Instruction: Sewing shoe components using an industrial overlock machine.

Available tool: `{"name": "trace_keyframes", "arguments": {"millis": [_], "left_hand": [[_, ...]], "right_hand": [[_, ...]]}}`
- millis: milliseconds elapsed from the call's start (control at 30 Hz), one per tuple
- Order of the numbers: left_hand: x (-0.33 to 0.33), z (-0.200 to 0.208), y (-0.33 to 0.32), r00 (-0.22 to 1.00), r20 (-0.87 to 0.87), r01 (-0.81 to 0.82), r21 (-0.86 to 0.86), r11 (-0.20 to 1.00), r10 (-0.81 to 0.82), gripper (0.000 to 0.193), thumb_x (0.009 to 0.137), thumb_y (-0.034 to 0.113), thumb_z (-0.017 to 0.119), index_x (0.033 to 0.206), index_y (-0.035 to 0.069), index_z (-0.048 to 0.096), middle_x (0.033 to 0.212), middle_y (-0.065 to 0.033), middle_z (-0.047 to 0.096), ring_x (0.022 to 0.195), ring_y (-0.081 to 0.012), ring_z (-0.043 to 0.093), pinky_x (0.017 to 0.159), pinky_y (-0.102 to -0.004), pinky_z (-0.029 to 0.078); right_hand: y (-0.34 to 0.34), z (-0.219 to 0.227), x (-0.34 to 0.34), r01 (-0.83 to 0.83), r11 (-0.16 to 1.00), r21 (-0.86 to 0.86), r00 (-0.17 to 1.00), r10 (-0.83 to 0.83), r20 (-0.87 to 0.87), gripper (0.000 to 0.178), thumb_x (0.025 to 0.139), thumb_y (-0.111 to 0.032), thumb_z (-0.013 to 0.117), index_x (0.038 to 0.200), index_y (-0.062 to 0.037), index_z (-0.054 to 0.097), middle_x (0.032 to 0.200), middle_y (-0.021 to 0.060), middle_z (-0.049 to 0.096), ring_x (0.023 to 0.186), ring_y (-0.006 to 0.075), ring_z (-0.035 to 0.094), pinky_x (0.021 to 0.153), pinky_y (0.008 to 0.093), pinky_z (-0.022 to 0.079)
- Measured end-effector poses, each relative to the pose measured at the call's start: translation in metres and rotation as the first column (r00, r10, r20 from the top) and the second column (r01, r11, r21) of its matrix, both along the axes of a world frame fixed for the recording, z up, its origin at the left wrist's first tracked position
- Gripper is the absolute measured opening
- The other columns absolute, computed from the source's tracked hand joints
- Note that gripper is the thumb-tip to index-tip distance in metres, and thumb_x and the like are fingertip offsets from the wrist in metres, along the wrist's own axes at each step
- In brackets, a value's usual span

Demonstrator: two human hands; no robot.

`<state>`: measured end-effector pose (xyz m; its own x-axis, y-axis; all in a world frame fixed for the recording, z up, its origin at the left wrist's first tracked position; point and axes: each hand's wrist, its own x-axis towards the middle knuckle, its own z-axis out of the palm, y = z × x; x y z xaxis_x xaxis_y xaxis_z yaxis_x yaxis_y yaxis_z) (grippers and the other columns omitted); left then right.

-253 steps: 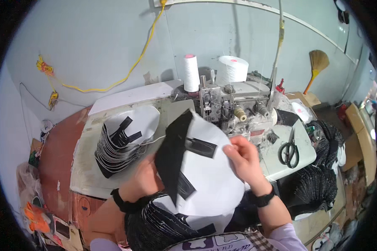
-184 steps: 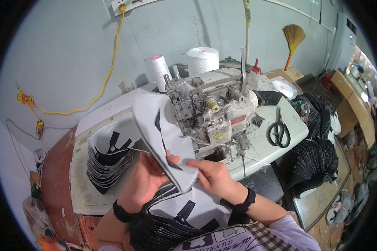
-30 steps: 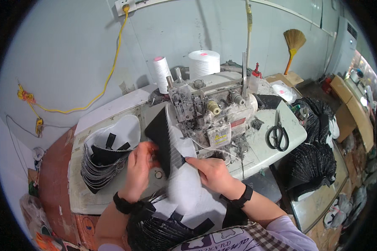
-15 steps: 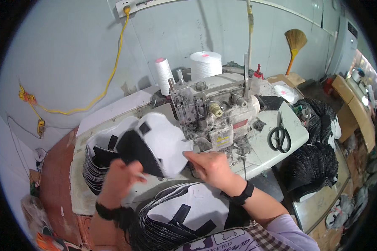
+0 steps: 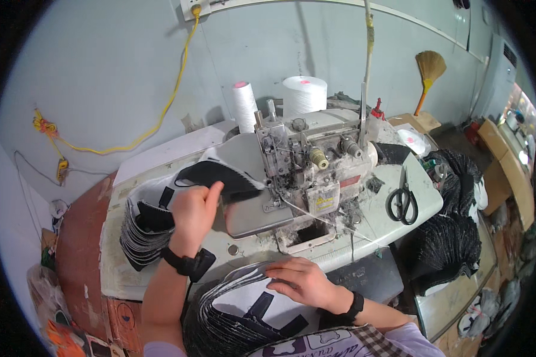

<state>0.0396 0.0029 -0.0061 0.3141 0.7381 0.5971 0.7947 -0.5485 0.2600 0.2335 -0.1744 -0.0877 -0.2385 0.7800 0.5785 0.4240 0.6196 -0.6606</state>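
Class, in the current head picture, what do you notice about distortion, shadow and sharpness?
Head view: dark, curved fisheye corners; head view: shadow on the wall left of the slim thread cone; head view: scissors clearly outlined, black fabric by the left hand showing little detail.

Curved, white-edged black fabric piece (image 5: pixel 221 174)

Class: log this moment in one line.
left hand: at fabric piece beside sewing machine; right hand: at front fabric stack; scissors: on table
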Motion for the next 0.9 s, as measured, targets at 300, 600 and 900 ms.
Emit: {"name": "trace_keyframes", "arguments": {"millis": [300, 600, 900], "left_hand": [[-0.012, 0.028, 0.037, 0.749, -0.635, 0.239, -0.005, 0.971, -0.188, 0.012, 0.075, 0.014, 0.064, 0.087, 0.013, 0.069, 0.091, -0.0082, 0.065, 0.086, -0.0242, 0.063, 0.087, -0.0399, 0.044], [-0.076, -0.007, -0.003, 0.796, -0.59, 0.246, 0.113, 0.963, -0.134, 0.023, 0.066, 0.02, 0.067, 0.085, 0.008, 0.066, 0.08, -0.0091, 0.06, 0.079, -0.0271, 0.058, 0.071, -0.0414, 0.041], [0.011, 0.015, -0.067, 0.401, 0.903, 0.842, -0.297, 0.451, -0.153, 0.052, 0.091, 0.034, 0.057, 0.13, 0.0, 0.048, 0.129, -0.0121, 0.055, 0.119, -0.0209, 0.051, 0.101, -0.0352, 0.04]], "right_hand": [[0.002, -0.002, 0.008, -0.103, 0.993, -0.051, 0.994, 0.101, -0.033, 0.013, 0.079, -0.01, 0.07, 0.087, -0.003, 0.063, 0.103, 0.0123, 0.067, 0.097, 0.0313, 0.063, 0.083, 0.0389, 0.05], [0.022, 0.032, 0.057, -0.024, 0.942, -0.335, 0.819, -0.174, -0.547, 0.005, 0.089, -0.004, 0.062, 0.092, -0.0037, 0.057, 0.072, -0.0035, 0.054, 0.064, 0.0033, 0.048, 0.056, 0.0193, 0.037], [0.049, 0.025, 0.027, -0.19, 0.829, -0.525, 0.694, -0.265, -0.67, 0.024, 0.095, -0.005, 0.052, 0.116, -0.0056, 0.062, 0.064, -0.0106, 0.048, 0.053, -0.0005, 0.037, 0.047, 0.0173, 0.028]]}}
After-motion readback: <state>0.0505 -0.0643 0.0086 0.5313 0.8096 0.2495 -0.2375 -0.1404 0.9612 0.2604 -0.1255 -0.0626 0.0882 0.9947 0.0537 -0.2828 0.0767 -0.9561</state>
